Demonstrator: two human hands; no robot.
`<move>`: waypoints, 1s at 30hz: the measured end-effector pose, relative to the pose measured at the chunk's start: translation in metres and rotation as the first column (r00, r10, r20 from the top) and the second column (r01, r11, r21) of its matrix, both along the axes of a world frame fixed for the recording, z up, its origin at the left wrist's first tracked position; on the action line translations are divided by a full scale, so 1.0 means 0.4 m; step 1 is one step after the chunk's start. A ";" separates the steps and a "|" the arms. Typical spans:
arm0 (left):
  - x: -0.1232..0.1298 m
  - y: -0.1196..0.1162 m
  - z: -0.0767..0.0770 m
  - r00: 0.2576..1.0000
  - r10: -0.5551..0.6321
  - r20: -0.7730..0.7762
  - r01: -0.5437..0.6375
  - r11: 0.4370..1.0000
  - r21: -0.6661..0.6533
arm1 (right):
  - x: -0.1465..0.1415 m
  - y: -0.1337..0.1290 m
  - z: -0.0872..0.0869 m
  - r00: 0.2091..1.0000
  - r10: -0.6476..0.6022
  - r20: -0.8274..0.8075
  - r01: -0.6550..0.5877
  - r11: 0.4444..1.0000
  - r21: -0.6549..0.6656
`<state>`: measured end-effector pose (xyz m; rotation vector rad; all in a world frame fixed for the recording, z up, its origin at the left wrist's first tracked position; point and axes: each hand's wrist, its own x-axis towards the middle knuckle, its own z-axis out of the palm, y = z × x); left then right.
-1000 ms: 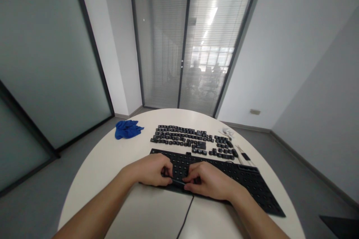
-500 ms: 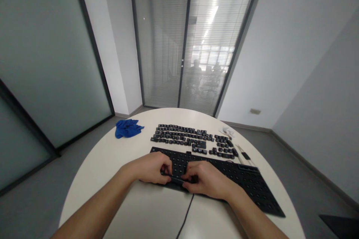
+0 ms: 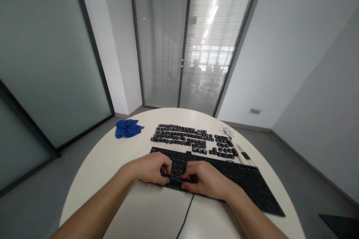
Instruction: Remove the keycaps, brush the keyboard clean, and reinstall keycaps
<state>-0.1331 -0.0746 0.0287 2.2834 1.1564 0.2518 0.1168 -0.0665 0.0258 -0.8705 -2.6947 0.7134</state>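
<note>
A black keyboard base [image 3: 246,179] with its keycaps off lies slantwise on the round white table. Over its left part, my left hand [image 3: 154,168] has its fingers curled round a long black keycap [image 3: 176,180] at the near edge. My right hand [image 3: 203,179] pinches the other end of that keycap, thumb below and fingers above. Behind the base, loose black keycaps [image 3: 179,134] stand in rows, with a second group [image 3: 224,145] to the right.
A crumpled blue cloth [image 3: 129,128] is at the table's back left. White tools with black parts [image 3: 245,155] and a crumpled white item [image 3: 227,131] lie at the right. A black cable [image 3: 185,216] runs toward me from the keyboard across the table [image 3: 134,213].
The long keycap sits slightly lower against the keyboard base, and the fingertips of both hands have shifted a little. The rest is unchanged.
</note>
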 end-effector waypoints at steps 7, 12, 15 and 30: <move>0.005 -0.005 0.005 0.999 0.006 -0.054 -0.004 0.999 0.035 | 0.001 0.003 -0.002 1.000 -0.002 0.021 0.002 1.000 0.013; 0.007 -0.008 0.009 0.996 -0.005 -0.093 0.010 0.999 0.052 | -0.004 -0.003 0.003 1.000 -0.013 0.026 0.013 1.000 0.007; 0.013 -0.013 0.014 0.990 -0.006 -0.144 0.016 0.997 0.071 | -0.010 -0.007 0.010 0.997 -0.052 0.058 0.052 0.999 0.012; 0.026 -0.023 0.011 0.991 0.012 -0.135 0.011 0.986 0.167 | -0.007 -0.002 0.000 0.999 -0.035 0.001 0.035 0.999 -0.036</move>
